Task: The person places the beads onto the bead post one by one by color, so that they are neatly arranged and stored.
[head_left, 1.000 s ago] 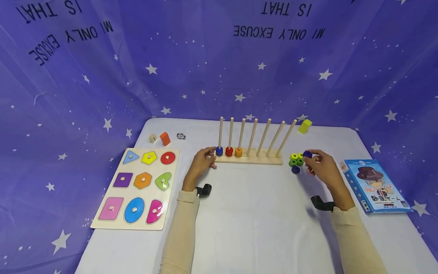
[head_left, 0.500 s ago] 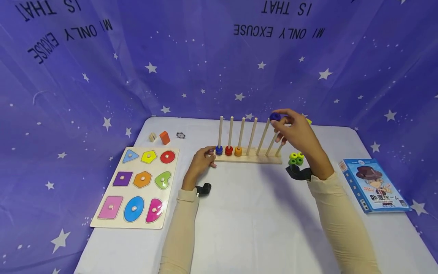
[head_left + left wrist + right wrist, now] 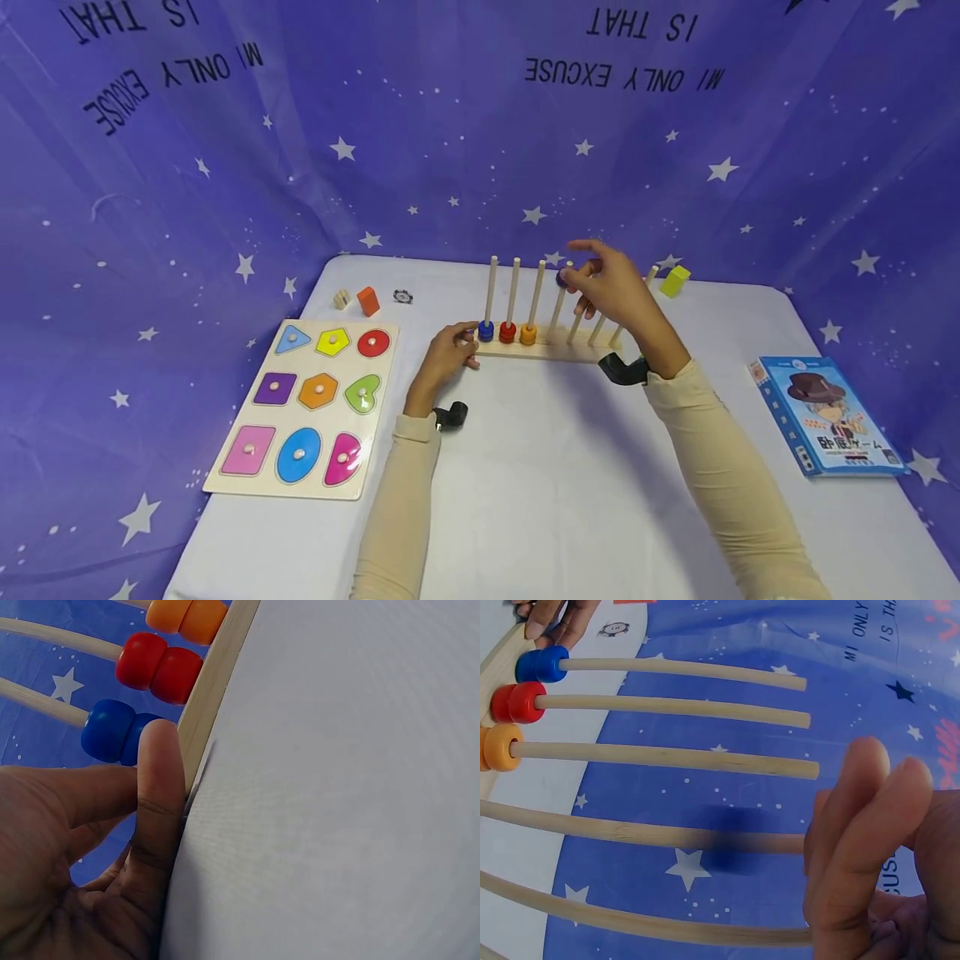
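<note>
A wooden peg rack [image 3: 510,352] stands on the table, its first three pegs carrying blue beads [image 3: 486,332], red beads [image 3: 507,332] and orange beads [image 3: 528,334], two on each. My left hand [image 3: 444,357] grips the left end of the base between thumb and fingers. Near the top of the fourth peg is my right hand [image 3: 613,287], its fingers spread and apart from a dark blue bead [image 3: 731,840]. That bead is threaded on the fourth peg, motion-blurred, below the fingertips. The right-hand pegs are partly hidden behind the right hand.
A shape puzzle board [image 3: 300,412] lies at left, with an orange block [image 3: 368,301], a small striped wooden piece [image 3: 342,298] and a round black-and-white piece [image 3: 402,296] behind it. A yellow-green block [image 3: 676,281] stands back right; a blue game box [image 3: 828,417] lies at right.
My right hand picked up the dark blue bead at the right, carried it left and up to the fourth peg, and let it go there. The left hand keeps its hold.
</note>
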Tool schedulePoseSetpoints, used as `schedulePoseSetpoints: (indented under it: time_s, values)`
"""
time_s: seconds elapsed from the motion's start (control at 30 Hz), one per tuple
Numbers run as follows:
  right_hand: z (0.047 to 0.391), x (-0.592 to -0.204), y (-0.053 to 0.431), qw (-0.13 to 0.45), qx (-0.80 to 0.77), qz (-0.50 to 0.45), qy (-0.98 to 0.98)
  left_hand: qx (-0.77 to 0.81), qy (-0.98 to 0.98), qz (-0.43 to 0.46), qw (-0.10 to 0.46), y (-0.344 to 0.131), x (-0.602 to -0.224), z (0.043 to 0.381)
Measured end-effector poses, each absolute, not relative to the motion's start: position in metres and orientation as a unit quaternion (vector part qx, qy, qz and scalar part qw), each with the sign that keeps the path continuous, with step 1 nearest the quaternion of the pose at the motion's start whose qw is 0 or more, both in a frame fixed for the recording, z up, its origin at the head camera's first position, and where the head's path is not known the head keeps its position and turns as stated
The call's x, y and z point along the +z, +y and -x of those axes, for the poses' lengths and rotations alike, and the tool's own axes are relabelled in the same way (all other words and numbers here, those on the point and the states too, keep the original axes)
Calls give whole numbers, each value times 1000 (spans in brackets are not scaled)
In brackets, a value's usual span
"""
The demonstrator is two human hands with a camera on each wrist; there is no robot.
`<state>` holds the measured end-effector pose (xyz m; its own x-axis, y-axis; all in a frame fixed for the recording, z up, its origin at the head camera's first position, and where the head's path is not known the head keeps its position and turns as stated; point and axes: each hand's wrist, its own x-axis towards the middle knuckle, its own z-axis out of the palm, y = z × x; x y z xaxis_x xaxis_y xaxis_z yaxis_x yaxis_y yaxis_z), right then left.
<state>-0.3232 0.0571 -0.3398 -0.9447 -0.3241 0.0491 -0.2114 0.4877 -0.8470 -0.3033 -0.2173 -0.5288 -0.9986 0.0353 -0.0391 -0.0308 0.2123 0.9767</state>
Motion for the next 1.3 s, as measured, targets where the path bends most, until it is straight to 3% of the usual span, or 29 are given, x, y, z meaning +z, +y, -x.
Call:
schedulePoseSetpoints:
  time_s: [0.33, 0.5, 0.77, 0.93, 1.3]
  values:
    - [293, -336, 101, -16, -516, 132, 846, 610, 791, -14, 32, -217, -522, 301]
    - [281, -364, 147, -42, -546, 77, 833, 607, 794, -13, 33, -217, -517, 301]
    - [278, -464, 204, 93, -541, -2, 836, 597, 802, -7, 22, -217, -526, 302]
    - [281, -503, 215, 161, -537, -15, 828, 596, 802, -6, 21, -217, -525, 299]
    - [280, -517, 212, 168, -536, -12, 827, 601, 799, -2, 25, -215, -527, 300]
